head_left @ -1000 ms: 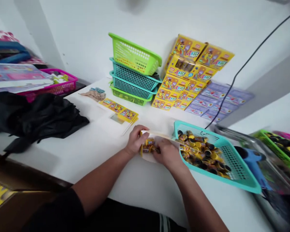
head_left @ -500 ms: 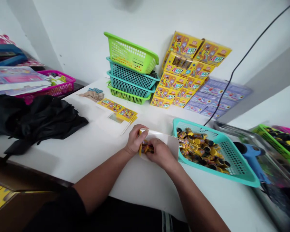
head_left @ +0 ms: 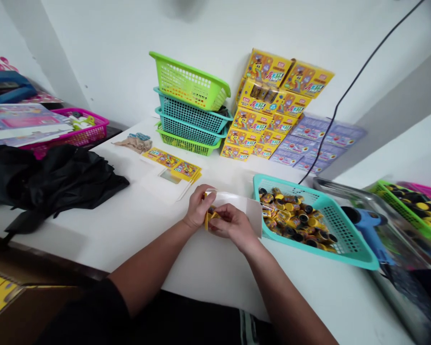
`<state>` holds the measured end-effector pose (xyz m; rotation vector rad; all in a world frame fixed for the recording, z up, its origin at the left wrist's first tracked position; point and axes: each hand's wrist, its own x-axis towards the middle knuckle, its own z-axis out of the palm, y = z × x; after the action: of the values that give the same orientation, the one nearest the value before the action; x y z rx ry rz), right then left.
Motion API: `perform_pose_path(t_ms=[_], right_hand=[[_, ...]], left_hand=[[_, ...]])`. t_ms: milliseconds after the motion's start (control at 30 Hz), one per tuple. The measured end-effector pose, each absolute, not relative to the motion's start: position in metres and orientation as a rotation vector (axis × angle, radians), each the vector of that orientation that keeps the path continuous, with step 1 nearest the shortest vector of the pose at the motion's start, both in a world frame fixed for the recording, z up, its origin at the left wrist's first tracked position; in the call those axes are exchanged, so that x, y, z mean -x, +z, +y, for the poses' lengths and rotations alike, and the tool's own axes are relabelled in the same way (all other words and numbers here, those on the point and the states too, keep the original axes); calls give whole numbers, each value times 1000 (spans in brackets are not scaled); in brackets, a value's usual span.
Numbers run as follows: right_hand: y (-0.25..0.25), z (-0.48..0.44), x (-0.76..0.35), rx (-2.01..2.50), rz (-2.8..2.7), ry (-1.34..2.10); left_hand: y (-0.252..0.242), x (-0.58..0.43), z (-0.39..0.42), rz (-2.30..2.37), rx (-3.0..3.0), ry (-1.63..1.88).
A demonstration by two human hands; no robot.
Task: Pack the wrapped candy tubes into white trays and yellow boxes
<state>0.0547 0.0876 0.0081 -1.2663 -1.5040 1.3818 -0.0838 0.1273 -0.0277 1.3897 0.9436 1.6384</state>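
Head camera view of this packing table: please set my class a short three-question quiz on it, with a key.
1. Which is nearer the teal basket: the left hand or the right hand?
2. True or false: the blue hot glue gun lies on a metal tray.
3. What colour is the top basket in the stack of plastic baskets by the wall?

Key: 1. right hand; 2. true; 3. lime green.

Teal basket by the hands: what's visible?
The teal basket is a shallow, rectangular plastic basket with a solid rim and perforated walls. It sits at an angle on the white table, holding a loose heap of small round containers with yellow or black tops. A white sheet stands at its left side; contact is unclear.
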Motion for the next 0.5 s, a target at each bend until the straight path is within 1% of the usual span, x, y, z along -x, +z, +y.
perform_pose_path(t_ms=[167, 233, 367, 500], right_hand=[[11, 89, -56, 1178, -1397, 1381], [10, 92, -64, 1243, -1400, 1293], [6, 97, -79, 1451, -1696, 961], [0, 97, -82, 1588, -1875, 928]], left_hand=[[-26, 85, 126, 947, -1418, 1612], [-25, 86, 127, 946, -1395, 1610], [-26, 85, 129, 957, -1386, 1610], [-27, 86, 129, 958, -1403, 1595]])
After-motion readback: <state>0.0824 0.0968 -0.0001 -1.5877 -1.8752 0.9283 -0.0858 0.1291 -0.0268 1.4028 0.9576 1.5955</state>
